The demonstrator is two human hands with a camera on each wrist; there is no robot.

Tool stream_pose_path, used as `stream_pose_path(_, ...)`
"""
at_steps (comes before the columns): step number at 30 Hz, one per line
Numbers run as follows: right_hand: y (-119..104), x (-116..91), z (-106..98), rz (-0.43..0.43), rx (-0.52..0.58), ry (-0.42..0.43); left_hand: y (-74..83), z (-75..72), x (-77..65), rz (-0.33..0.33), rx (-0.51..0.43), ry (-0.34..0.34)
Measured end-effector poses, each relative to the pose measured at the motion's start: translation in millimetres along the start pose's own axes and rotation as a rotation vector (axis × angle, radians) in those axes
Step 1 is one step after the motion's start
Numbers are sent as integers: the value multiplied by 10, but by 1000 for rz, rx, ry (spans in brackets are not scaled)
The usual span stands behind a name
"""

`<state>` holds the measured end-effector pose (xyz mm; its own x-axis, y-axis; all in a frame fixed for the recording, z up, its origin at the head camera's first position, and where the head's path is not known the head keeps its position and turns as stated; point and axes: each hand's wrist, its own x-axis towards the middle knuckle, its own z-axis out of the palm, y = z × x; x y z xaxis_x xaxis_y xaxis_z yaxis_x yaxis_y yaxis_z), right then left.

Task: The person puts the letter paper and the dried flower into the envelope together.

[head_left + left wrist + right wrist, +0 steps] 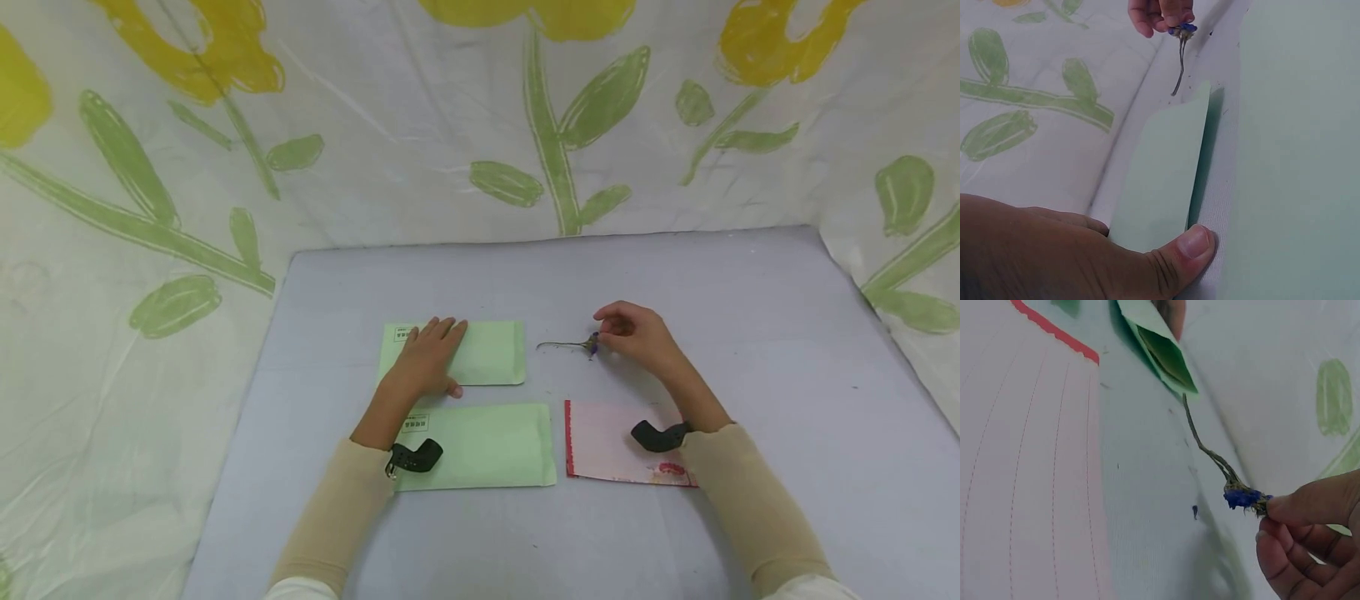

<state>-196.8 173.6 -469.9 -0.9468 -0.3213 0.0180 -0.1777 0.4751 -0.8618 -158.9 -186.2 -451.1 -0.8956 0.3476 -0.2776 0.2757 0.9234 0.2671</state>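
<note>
My left hand rests across the upper light green envelope, its fingers spread towards the far edge and the thumb at the near edge. In the right wrist view that envelope's mouth gapes. Between thumb and fingertips my right hand pinches a dried flower by its blue head. The thin bent stem points left at the envelope's mouth, apart from it in the head view.
Nearer me lies a second green envelope, partly under the left wrist. Right of it is a pink, red-edged lined sheet, below the right forearm. Small crumbs dot the grey-white tabletop. A flower-patterned cloth hangs behind.
</note>
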Motion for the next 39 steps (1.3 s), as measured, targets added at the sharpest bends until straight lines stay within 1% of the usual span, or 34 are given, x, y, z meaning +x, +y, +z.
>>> stream_pose_path(5,-127,23,95,-14,-11,-7,1,-13,-5,-1,4,-2)
stream_pose_path(10,-203,47,196,-41,-6,-16,1,-23,-6,0,6,-2)
stream_pose_path(20,-225,129,353,-38,26,-34,-9,-21,0,-8,5,-4)
stream_pose_path(22,-226,153,389,-24,36,-39,-15,-19,0,-10,4,-5)
stream_pose_path(28,-222,198,471,12,97,-38,-18,-14,-3,-15,-8,-1)
stream_pose_path(32,-191,218,512,27,158,-37,-18,6,-2,-11,-22,3)
stream_pose_path(36,-177,231,571,47,217,-21,-17,13,1,-8,-20,2)
stream_pose_path(39,-189,241,626,65,235,-6,-11,11,2,-5,-16,4)
